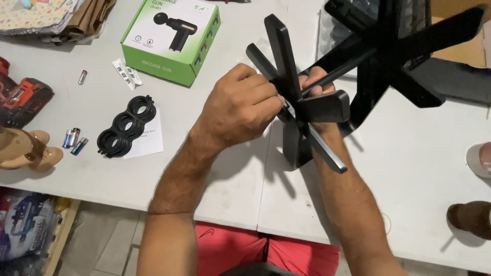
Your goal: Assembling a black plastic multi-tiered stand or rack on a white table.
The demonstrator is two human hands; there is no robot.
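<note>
The white table (424, 168) carries everything. Above its middle, the person holds a black star-shaped frame (299, 97) with flat spokes. The left hand (240, 110) pinches its hub with closed fingers. The right hand (318, 89), half hidden behind the spokes, grips a black rod (353, 64). At ten o'clock lies a green box (171, 43), at nine o'clock black rings (127, 127).

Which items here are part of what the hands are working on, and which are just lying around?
In hand:
- black spoked frame
- left hand, fingertips at its hub
- right hand, gripping its rod

Lying about:
- green box
- black rings on a paper sheet
- batteries
- red drill
- tan figure
</note>
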